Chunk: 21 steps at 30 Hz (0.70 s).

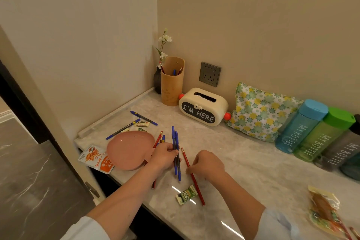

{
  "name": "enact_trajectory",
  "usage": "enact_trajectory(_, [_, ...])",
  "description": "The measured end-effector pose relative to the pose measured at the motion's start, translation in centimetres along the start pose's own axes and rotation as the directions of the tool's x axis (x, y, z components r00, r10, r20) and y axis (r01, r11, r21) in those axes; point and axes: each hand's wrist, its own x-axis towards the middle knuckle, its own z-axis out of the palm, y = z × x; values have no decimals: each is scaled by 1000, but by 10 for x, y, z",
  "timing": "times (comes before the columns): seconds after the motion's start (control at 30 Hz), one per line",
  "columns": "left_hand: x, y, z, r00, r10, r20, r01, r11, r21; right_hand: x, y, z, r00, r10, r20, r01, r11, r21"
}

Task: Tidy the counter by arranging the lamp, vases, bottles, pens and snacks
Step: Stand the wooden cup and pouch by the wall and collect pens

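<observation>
My left hand point(163, 157) grips a bunch of blue and red pens point(176, 138) above the marble counter point(243, 161). My right hand point(207, 164) pinches a long red pen point(196, 187) that lies on the counter. Two more blue pens point(143, 117) lie at the back left. A tan pen holder point(172, 84) with a few pens in it stands in the corner, beside a dark vase point(157, 82) with white flowers. Snack packets lie around: an orange one point(96, 159), a small green one point(186, 195), a clear one point(323, 208).
A pink heart-shaped dish point(129, 149) sits left of my left hand. A cream "I'M HERE" tissue box point(203, 106), a floral pouch point(259, 111) and a row of "MY BOTTLE" bottles point(301, 125) line the back wall. The counter's front edge is close.
</observation>
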Motion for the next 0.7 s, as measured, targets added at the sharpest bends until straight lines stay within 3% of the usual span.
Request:
enact_trajectory(0.17, [0,3,-2,999,-35,16,36,997,-72,3,2,-2,998,11,-63,-5,996,94])
enact_trajectory(0.3, [3,12,-5,999,-32,34,35,994,-103,9,-11,-12,985,-32,-172,72,969,236])
enact_trajectory(0.7, [62,89,-52,958,283,37,-283,959,-2,54,-96,-65,920,-193,-341,324,865,384])
